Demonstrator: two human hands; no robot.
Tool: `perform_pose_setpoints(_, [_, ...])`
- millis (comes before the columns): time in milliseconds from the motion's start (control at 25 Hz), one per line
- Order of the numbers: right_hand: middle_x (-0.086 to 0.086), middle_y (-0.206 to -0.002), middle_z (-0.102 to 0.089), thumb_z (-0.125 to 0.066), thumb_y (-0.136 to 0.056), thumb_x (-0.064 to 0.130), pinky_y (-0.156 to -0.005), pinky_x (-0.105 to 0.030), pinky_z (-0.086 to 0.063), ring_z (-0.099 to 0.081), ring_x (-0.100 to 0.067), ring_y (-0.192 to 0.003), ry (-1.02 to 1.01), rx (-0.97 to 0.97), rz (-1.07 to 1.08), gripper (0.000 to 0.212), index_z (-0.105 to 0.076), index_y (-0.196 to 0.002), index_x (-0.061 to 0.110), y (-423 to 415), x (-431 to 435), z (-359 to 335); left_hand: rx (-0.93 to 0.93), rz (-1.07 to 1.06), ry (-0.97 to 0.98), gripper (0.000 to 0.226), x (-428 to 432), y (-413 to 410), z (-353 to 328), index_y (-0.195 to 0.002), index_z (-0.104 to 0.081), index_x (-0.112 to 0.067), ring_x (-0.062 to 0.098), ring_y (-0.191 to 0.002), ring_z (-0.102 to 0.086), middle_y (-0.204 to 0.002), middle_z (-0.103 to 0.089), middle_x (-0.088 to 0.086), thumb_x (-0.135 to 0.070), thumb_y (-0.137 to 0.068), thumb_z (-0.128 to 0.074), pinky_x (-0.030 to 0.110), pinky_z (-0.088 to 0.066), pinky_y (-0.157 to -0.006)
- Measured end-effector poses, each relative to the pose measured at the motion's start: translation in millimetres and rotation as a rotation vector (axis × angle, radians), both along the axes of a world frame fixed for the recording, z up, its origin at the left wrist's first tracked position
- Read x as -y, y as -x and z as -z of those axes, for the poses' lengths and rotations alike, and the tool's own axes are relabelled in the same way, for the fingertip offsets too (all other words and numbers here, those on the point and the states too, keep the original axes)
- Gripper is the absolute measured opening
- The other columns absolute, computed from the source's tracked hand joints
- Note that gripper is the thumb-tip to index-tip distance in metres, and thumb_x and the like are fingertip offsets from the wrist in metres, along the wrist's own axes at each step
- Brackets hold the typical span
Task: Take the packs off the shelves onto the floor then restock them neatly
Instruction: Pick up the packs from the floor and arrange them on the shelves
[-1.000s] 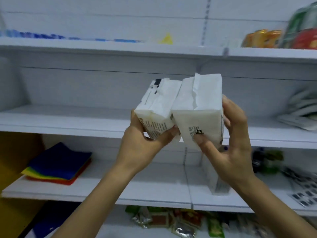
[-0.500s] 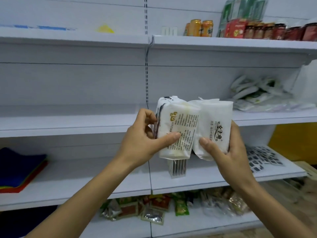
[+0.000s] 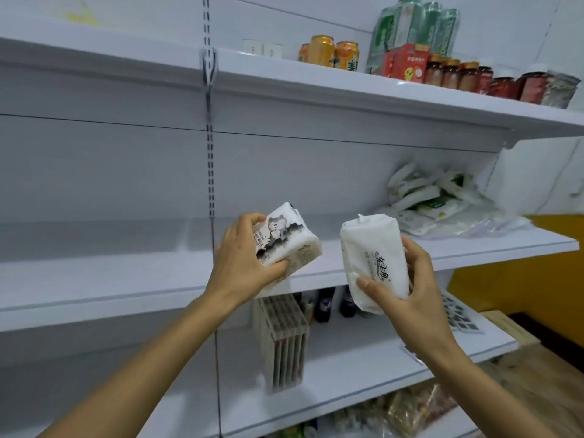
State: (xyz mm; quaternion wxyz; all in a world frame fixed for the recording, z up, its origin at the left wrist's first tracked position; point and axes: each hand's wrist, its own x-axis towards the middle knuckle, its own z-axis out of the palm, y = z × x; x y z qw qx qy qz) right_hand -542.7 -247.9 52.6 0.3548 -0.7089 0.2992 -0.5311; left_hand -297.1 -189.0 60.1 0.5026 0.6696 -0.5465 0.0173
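Note:
My left hand (image 3: 240, 263) grips a white tissue pack with a cat picture (image 3: 286, 240), tilted, in front of the middle shelf (image 3: 126, 286). My right hand (image 3: 407, 289) holds a plain white tissue pack with black lettering (image 3: 371, 257) upright, thumb across its front. The two packs are apart, with a gap between them. Both hover just above the middle shelf's front edge, near the upright slotted rail (image 3: 210, 153).
A heap of white and green packs (image 3: 436, 200) lies at the right on the middle shelf. Cans (image 3: 331, 53), a green bottle pack (image 3: 410, 26) and jars (image 3: 474, 75) line the top shelf. Upright flat boxes (image 3: 284, 339) and dark bottles (image 3: 325, 303) stand on the lower shelf.
The two packs were held side by side and touching; now my hands have drawn apart and the left pack is tilted. The view has swung right and up.

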Motion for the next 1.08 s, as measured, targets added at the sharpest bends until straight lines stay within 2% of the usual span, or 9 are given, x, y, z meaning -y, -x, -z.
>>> perform_pose_setpoints(120, [0.022,-0.104,-0.061,-0.08,-0.075,0.017,-0.061,-0.015,-0.052,-0.062,0.004,-0.089,-0.051,-0.001,0.044,0.06,-0.048,-0.121,0.038,-19.0,44.0,2.2,-0.252,0.118,-0.081,0.055,62.2,-35.1,13.9,-0.121,-0.049,-0.023,0.011,-0.105,-0.056,-0.116,-0.057,-0.008,-0.031,-0.076,-0.079,0.018,-0.045,-0.074])
perform_pose_setpoints(200, [0.02,-0.108,-0.062,-0.08,-0.075,0.021,-0.066,-0.016,-0.053,-0.061,0.003,-0.093,-0.035,-0.074,0.069,0.059,-0.049,-0.123,0.037,-30.7,70.5,7.8,-0.091,0.097,-0.08,0.055,95.1,-55.4,27.0,-0.122,-0.052,-0.024,0.014,-0.105,-0.055,-0.116,-0.057,-0.008,-0.029,-0.075,-0.079,0.018,-0.043,-0.077])
perform_pose_setpoints(360, [0.015,-0.128,-0.048,-0.08,-0.074,0.02,-0.092,-0.027,-0.044,-0.046,-0.007,-0.114,0.231,-0.373,0.178,0.073,-0.043,-0.136,0.027,-50.9,121.8,23.0,0.479,0.095,-0.058,0.056,137.2,-71.4,58.0,-0.123,-0.053,-0.018,0.025,-0.125,-0.039,-0.132,-0.05,0.002,-0.021,-0.072,-0.075,0.038,-0.034,-0.105])
perform_pose_setpoints(520, [0.0,-0.139,-0.05,-0.081,-0.066,0.012,-0.099,-0.047,-0.045,-0.045,-0.026,-0.128,0.622,-0.745,0.194,0.072,-0.053,-0.132,0.023,-59.7,172.2,44.3,0.589,0.071,0.013,0.064,155.3,-77.7,66.1,-0.12,-0.05,-0.018,0.025,-0.121,-0.038,-0.132,-0.053,0.006,-0.013,-0.064,-0.082,0.044,-0.039,-0.102])
perform_pose_setpoints(680, [-0.02,-0.14,-0.045,-0.08,-0.065,0.007,-0.097,-0.051,-0.041,-0.044,-0.041,-0.127,0.58,-0.805,0.209,0.076,-0.054,-0.134,0.025,-66.2,206.5,56.2,0.652,-0.05,0.036,0.069,177.3,-80.8,69.1,-0.112,-0.044,-0.022,0.028,-0.108,-0.046,-0.123,-0.055,0.008,-0.008,-0.056,-0.082,0.041,-0.035,-0.095])
perform_pose_setpoints(800, [-0.005,-0.147,-0.035,-0.073,-0.077,0.015,-0.103,-0.043,-0.042,-0.036,-0.023,-0.133,0.307,-0.731,0.046,0.075,-0.04,-0.142,0.029,-70.3,225.4,53.4,0.571,-0.049,0.049,0.052,182.3,-81.5,73.6,-0.112,-0.049,-0.022,0.027,-0.114,-0.046,-0.126,-0.053,0.006,-0.051,-0.072,-0.067,0.039,-0.033,-0.1])
perform_pose_setpoints(880, [0.007,-0.14,-0.04,-0.074,-0.074,0.02,-0.102,-0.037,-0.043,-0.04,-0.011,-0.127,0.14,-0.633,0.003,0.08,-0.035,-0.142,0.029,-78.9,245.2,52.5,0.436,-0.038,0.086,0.043,184.3,-80.1,69.9,-0.106,-0.059,-0.017,0.026,-0.114,-0.046,-0.123,-0.057,0.005,-0.052,-0.082,-0.054,0.031,-0.031,-0.098])
perform_pose_setpoints(960, [0.008,-0.128,-0.051,-0.078,-0.071,0.024,-0.095,-0.028,-0.045,-0.051,-0.009,-0.114,0.059,-0.576,-0.01,0.077,-0.04,-0.138,0.026,-89.9,268.1,45.9,0.314,-0.102,0.077,0.046,189.3,-78.3,61.3,-0.114,-0.059,-0.013,0.03,-0.121,-0.043,-0.132,-0.052,0.007,-0.045,-0.082,-0.062,0.025,-0.028,-0.099])
perform_pose_setpoints(1080, [0.007,-0.101,-0.067,-0.078,-0.076,0.034,-0.076,-0.023,-0.05,-0.064,-0.011,-0.09,-0.021,-0.531,-0.09,0.036,-0.06,-0.106,0.025,-103.2,307.8,27.9,-0.09,-0.24,-0.171,0.113,204.6,-81.0,53.9,-0.151,-0.019,-0.015,0.027,-0.143,-0.021,-0.157,-0.02,0.008,-0.049,-0.064,-0.084,0.034,-0.024,-0.113])
